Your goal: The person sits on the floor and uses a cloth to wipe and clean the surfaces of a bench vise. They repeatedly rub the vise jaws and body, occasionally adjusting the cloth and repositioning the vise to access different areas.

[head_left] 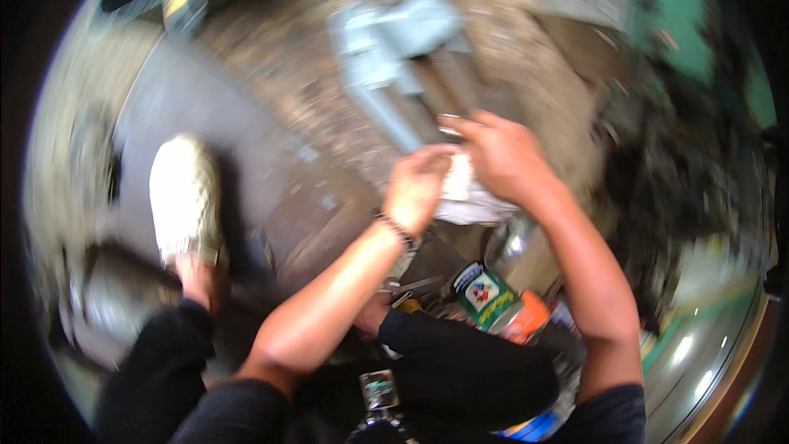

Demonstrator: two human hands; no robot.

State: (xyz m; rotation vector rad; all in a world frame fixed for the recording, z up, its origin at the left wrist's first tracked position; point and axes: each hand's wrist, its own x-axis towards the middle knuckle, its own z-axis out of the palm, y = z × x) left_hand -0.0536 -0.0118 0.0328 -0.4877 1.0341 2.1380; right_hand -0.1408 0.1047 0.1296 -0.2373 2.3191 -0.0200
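My left hand, with a dark beaded bracelet at the wrist, is closed with its fingertips close to my right hand. Bent over from the other side, my right hand is also closed. A small shiny piece shows at the right fingertips, too blurred to name. Just below and between the hands is a whitish cloth or paper; whether either hand grips it I cannot tell. Beyond the fingers a pale blue-grey metal part with two long legs lies on the dirty ground, smeared by motion.
A green labelled can and an orange container stand beside my right knee, near a shiny rounded object. My light shoe rests on a dark flat plate. Dark clutter fills the right side.
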